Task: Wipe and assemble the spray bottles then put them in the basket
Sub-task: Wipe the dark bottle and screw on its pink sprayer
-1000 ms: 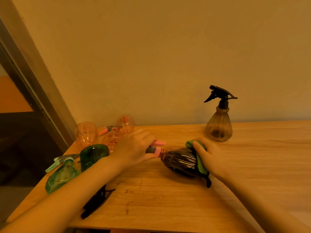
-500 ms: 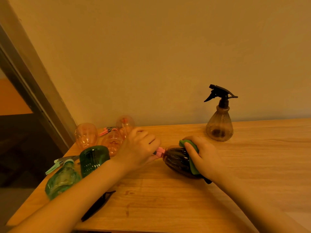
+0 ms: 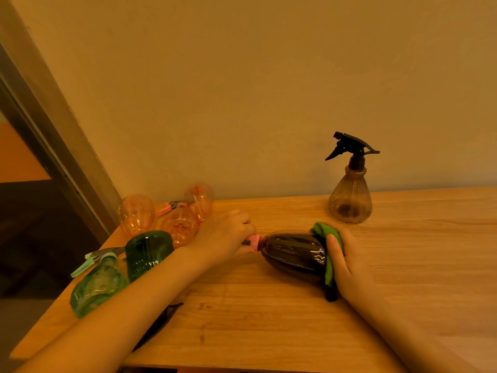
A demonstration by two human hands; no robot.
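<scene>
A dark bottle [image 3: 293,255] lies sideways mid-table. The left hand [image 3: 224,242] grasps its pink neck; the right hand [image 3: 347,261] clutches a green cloth [image 3: 326,232] against its base. Best to steady the neck, rotating while wiping.

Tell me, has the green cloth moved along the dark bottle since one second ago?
Cannot tell: the green cloth lies under the right hand at the dark brown plastic bottle's base, just as earlier.

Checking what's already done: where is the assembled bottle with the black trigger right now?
In the head view, the assembled bottle stands upright at the table's back right, near the wall, just behind the right hand and green cloth.
</scene>
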